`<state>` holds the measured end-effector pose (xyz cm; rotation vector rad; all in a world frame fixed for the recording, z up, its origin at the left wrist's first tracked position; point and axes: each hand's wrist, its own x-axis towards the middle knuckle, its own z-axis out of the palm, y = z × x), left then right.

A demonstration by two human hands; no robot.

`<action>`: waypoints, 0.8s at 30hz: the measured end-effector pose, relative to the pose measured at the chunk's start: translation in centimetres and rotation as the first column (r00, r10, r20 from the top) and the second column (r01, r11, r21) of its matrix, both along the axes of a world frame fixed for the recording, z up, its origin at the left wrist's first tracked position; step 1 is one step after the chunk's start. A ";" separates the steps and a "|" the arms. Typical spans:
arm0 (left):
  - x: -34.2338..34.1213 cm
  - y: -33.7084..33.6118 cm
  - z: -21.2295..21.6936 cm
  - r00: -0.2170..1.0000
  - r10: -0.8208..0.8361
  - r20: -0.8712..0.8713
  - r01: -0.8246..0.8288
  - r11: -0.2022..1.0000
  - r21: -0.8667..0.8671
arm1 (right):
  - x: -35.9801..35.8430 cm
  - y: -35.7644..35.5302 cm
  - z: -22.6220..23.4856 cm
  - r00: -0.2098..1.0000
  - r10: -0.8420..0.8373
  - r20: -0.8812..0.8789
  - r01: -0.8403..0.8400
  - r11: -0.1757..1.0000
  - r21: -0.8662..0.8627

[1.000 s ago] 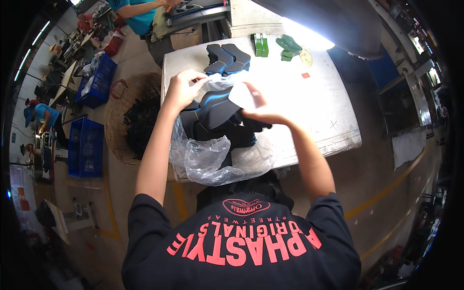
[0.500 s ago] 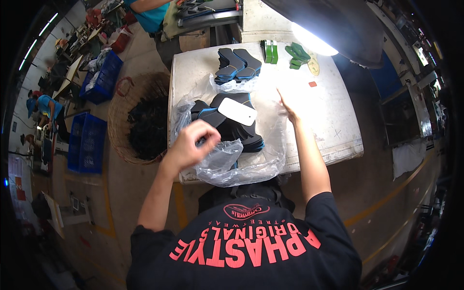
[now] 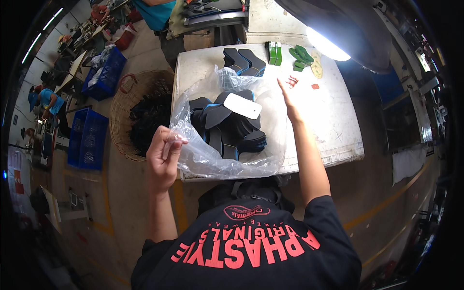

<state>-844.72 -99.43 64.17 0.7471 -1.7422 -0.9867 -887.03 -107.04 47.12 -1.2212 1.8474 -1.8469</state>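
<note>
Insoles (image 3: 227,128) heaped in the plastic bag (image 3: 203,154) could spill toward 6 o'clock if the left hand (image 3: 163,157), pinching its edge, tugs while the open, empty right hand (image 3: 289,101) hovers at 2 o'clock.

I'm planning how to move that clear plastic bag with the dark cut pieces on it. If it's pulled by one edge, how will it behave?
The clear plastic bag looks thin and crumpled, so it would probably stretch and fold rather than slide flat. The left hand pinches one edge, which lifts limply. The stack of dark cut pieces lies loose on it, so it would likely shift or spill. The white tag on top might slip off.
</note>
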 end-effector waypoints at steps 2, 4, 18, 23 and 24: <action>-1.8 0.2 0.0 0.998 0.021 -0.054 -0.023 0.999 -0.038 | -0.4 -1.6 -2.3 0.945 0.082 0.316 -0.134 0.980 0.148; -3.3 1.1 0.2 0.991 0.117 -0.072 -0.114 0.992 0.050 | -0.7 -1.9 -5.6 0.766 0.261 0.587 -0.370 0.926 0.071; -3.3 3.5 0.2 0.960 0.222 -0.171 -0.185 0.961 0.205 | -0.6 0.2 -5.0 0.538 0.382 0.751 -0.276 0.922 -0.271; -4.1 3.3 0.0 0.956 0.204 -0.212 -0.162 0.966 0.202 | 0.6 1.4 -0.8 0.551 0.373 0.746 -0.365 0.912 -0.187; -4.3 3.2 0.0 0.956 0.205 -0.212 -0.165 0.967 0.192 | 1.0 2.0 0.3 0.593 0.371 0.715 -0.408 0.904 -0.131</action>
